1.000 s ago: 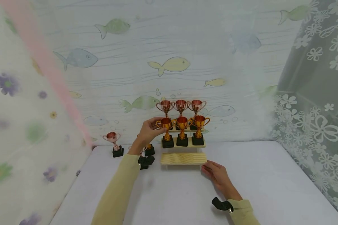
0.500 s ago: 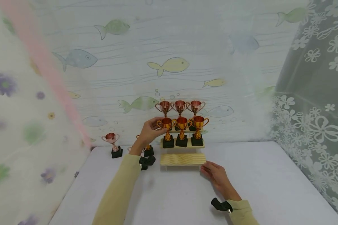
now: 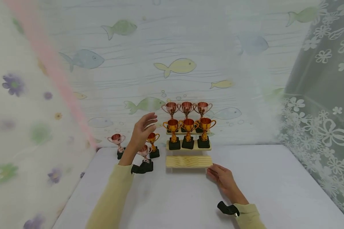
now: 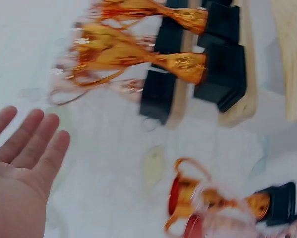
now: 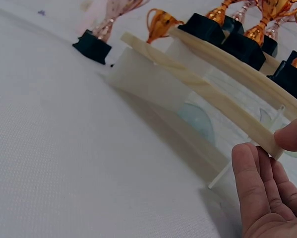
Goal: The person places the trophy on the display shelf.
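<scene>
My left hand [image 3: 140, 132] is raised beside the tiered display stand, its fingers spread and holding nothing in the left wrist view. Nearest to it stands the leftmost gold trophy cup [image 3: 173, 126], upright on the middle tier with two more gold cups to its right. Behind them, rose-coloured trophy cups [image 3: 186, 108] line the top tier. With thumb above and fingers beneath, my right hand [image 5: 272, 198] pinches the right end of the stand's bottom wooden shelf [image 3: 188, 161].
Left of the stand, a gold trophy [image 3: 153, 138] and a rose trophy [image 3: 145, 151] stand on the white-covered table [image 3: 175, 200], partly overlapped by the left arm. Farther left is another rose trophy [image 3: 116, 139]. A fish-patterned curtain [image 3: 175, 66] hangs close behind.
My left hand has let go of the leftmost gold trophy and drawn back to the left, uncovering the loose trophies. The right hand keeps its hold on the shelf end.
</scene>
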A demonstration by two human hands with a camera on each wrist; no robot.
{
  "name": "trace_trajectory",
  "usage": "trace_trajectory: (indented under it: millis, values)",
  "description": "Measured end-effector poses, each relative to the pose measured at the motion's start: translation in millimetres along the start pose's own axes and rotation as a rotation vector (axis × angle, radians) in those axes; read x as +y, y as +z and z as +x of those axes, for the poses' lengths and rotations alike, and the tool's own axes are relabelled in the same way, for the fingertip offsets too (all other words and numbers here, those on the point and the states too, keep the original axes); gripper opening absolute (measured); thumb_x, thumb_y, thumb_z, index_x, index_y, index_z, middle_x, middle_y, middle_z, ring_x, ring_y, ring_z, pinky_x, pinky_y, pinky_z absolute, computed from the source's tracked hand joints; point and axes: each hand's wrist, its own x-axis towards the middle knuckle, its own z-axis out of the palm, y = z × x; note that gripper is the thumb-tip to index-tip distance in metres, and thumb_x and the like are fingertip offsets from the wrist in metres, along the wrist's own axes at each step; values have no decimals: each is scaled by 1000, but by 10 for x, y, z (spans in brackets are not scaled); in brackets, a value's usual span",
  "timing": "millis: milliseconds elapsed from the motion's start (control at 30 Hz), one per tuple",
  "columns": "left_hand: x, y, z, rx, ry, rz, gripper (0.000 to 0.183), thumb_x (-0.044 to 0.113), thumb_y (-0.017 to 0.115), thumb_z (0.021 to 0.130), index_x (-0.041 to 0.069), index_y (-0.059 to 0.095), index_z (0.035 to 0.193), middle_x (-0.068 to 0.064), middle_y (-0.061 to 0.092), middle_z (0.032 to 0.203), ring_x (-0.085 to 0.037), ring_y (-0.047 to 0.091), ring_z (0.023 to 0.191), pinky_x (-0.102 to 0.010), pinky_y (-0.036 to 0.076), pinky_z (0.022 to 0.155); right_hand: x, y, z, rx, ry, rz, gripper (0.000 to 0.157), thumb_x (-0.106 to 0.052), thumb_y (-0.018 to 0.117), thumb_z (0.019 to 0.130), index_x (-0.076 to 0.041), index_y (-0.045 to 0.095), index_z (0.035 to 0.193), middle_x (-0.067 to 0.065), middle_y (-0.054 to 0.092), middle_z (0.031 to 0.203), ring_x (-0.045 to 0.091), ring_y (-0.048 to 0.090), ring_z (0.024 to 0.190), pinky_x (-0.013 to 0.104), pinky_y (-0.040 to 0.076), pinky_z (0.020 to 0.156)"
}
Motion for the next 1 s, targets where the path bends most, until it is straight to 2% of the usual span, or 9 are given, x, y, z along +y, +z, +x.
trace_trajectory:
  millis: [100,200,267,367,533,600,667,833,1000]
  values:
    - [74,-145,-123,63,113,7,45,-6,53,98,-13,46,142,-32,52,137,-39,54,127,-23,49,105,-14,-7,-11,-5,4,-2,53,-9,52,105,17,34,147,6,69,103,7,69,89,21,59,87]
    - [48,-333,-253,171,213,-3,37,-12,51,95,-20,51,131,-27,61,126,-28,61,118,-24,52,100,-19,-12,-16,-5,8,-2,53,-10,53,105,16,34,147,5,68,102,7,69,89,21,59,87]
    - [-9,-485,-340,262,243,-38,31,-15,50,94,-25,53,123,-20,67,118,-21,65,109,-24,55,94,-17,-14,-15,-6,12,-6,54,-11,54,105,15,33,148,4,68,102,7,69,90,21,59,88]
    - [-151,-742,-479,419,218,-90,24,-14,49,94,-27,56,114,-10,72,105,-15,68,97,-21,56,81,-10,-13,-11,-6,17,-2,55,-11,54,106,15,32,149,4,68,102,7,69,89,21,59,88]
    - [-424,-1118,-729,672,0,-112,21,-3,50,100,-12,65,112,-3,70,98,-15,68,91,-18,59,81,-8,-4,-17,-10,18,0,55,-11,53,106,15,32,149,4,68,102,7,69,90,21,59,88]
    - [-531,-1199,-789,740,-96,-112,20,1,53,101,-5,66,114,-2,69,99,-14,67,92,-19,59,83,-16,-13,-20,-6,17,-1,54,-11,53,106,15,32,148,4,67,102,7,69,90,21,59,88]
    - [-633,-1252,-817,772,-174,-101,21,3,55,101,-2,65,118,-1,67,103,-12,67,93,-16,58,84,-24,-19,-25,-4,18,1,55,-11,53,106,16,32,148,3,67,101,7,69,90,21,59,88]
    - [-816,-1313,-817,745,-375,13,38,8,60,101,1,57,138,-6,60,129,-10,57,109,-15,49,92,-14,-20,-23,-3,8,-7,54,-10,52,106,17,31,148,3,68,99,7,69,89,21,59,88]
    - [-940,-1349,-797,632,-555,72,67,20,66,99,9,35,157,-11,38,159,-25,39,141,-37,37,120,3,-1,-35,-34,-38,-1,56,-12,57,103,20,35,144,3,68,99,7,68,89,21,59,87]
